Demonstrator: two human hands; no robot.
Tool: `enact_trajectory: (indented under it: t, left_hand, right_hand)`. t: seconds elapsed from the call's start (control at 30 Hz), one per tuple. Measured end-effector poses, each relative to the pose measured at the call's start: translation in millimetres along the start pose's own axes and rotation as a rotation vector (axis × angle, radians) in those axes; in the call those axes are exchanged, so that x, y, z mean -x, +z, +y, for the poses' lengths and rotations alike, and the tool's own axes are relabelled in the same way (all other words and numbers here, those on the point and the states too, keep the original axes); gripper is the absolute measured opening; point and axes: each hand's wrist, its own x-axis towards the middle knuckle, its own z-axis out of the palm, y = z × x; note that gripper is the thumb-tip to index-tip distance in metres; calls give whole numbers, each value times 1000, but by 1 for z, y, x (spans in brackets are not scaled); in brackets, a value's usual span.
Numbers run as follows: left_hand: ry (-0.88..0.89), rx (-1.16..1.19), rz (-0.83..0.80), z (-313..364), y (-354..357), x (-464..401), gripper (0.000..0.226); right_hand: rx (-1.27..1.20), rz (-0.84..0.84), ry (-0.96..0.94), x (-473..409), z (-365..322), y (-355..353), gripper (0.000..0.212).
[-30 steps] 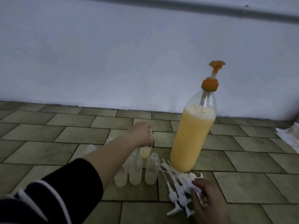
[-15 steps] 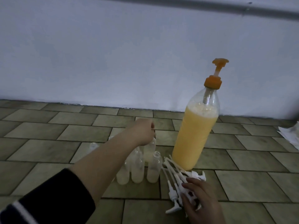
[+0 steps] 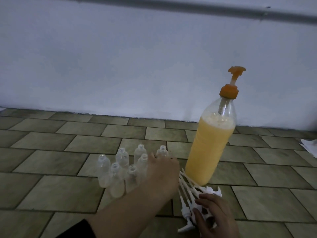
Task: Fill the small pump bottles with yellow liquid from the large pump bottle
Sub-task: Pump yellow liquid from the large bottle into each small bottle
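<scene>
The left hand (image 3: 163, 170) reached far forward, knuckles up, fingers hidden; the right hand (image 3: 217, 215) lay near, fingers curled downward.
</scene>
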Motion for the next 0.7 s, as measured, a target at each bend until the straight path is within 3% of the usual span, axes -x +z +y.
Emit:
enact_trajectory:
  t: [0.07, 0.17, 0.23, 0.27, 0.37, 0.53, 0.7]
  left_hand:
    - [10, -37, -40, 2, 1, 1, 29]
    - [22, -28, -34, 3, -2, 1, 25]
    - [29, -12, 5, 3, -7, 1, 27]
    - [21, 13, 28, 2, -11, 2, 30]
    - [-18, 182, 122, -3, -31, 6, 36]
    - [-168, 911, 203, -28, -73, 20, 47]
    - [-120, 1647, 312, -49, -84, 13, 63]
  right_hand:
    - [69, 37, 0, 4, 7, 4, 26]
    - [94, 90, 230, 18, 37, 6, 50]
    - [68, 163, 199, 8, 28, -14, 36]
    - [64, 79, 140, -9, 12, -26, 24]
    - [117, 323, 40, -67, -50, -83, 30]
    - [97, 454, -72, -156, -58, -140, 34]
    - [211, 276, -197, -224, -65, -170, 37]
